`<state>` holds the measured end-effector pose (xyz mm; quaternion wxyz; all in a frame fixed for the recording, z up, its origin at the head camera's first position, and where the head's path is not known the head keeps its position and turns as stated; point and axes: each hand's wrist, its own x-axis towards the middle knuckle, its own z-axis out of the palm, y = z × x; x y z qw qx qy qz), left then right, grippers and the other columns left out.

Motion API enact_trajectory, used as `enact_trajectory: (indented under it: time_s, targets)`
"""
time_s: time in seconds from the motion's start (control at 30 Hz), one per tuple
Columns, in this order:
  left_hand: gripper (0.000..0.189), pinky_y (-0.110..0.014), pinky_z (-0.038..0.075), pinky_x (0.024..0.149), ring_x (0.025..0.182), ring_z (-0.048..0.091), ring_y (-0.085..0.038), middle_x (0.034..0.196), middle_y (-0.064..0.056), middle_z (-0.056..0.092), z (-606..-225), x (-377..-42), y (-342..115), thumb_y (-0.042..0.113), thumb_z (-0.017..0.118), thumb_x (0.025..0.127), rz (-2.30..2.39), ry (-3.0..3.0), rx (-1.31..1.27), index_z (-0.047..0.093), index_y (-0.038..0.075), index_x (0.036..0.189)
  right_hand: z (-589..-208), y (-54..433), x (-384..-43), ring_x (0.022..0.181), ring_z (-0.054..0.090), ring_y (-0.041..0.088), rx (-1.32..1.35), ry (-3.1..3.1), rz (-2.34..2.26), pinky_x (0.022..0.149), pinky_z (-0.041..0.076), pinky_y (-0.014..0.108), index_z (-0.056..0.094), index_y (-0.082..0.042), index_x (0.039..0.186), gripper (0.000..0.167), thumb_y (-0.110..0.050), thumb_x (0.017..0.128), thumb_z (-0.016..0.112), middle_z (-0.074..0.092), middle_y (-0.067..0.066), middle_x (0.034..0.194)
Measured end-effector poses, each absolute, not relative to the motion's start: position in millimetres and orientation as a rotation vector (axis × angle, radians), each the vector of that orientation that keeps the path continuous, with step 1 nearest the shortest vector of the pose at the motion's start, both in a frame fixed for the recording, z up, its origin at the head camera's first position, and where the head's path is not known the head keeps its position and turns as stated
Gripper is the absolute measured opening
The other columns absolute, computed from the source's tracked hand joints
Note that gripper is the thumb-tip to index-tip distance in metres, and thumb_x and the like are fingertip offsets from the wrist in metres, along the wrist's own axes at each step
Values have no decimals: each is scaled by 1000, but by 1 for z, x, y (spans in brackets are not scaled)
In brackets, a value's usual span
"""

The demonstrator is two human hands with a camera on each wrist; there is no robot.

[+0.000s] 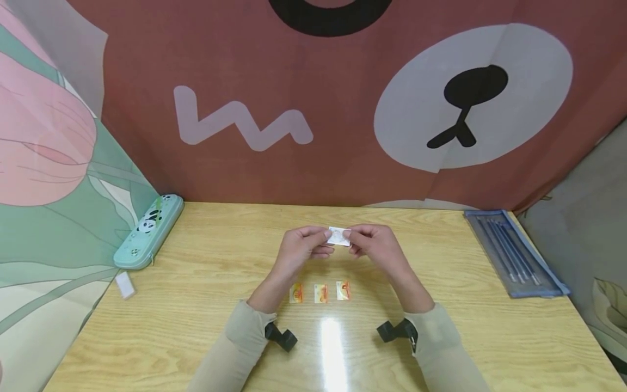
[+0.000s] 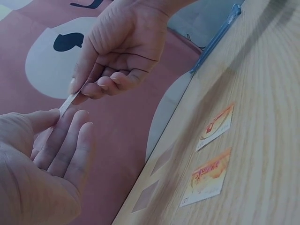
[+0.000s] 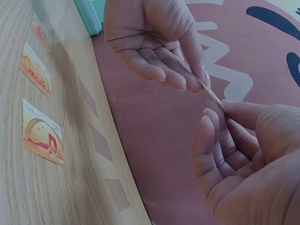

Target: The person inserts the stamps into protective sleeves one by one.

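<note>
Between both hands, over the back half of the wooden table, is a small whitish stamp. My left hand pinches its left edge between thumb and fingers. The opposite edge is pinched by my right hand. Both wrist views show the stamp nearly edge-on, so its printed face is hidden there. Nearer to me, three orange-and-yellow stamps lie in a row: a left one, a middle one and a right one. Perforated edges show on the right stamp in the right wrist view.
A light-blue panda pencil case lies at the table's left edge, with a small white block beside it. At the right edge lies a blue-edged clear pouch with several pens inside. A printed cloth hangs behind the table.
</note>
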<state>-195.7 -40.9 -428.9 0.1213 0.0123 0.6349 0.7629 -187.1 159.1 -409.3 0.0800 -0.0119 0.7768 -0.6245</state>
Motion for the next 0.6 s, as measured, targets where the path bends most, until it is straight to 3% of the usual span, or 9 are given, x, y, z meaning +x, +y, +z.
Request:
enact_trajectory:
  time_s: [0.6]
  targets:
    - [28, -32, 64, 71, 71, 76, -13, 93, -15, 78, -429, -194, -40, 16, 73, 94, 2159, 1880, 35, 73, -4, 114, -411, 157, -188, 70, 68, 23, -28, 2321, -1850, 66, 61, 28, 76, 2, 104, 29, -26, 95, 72, 67, 2, 72]
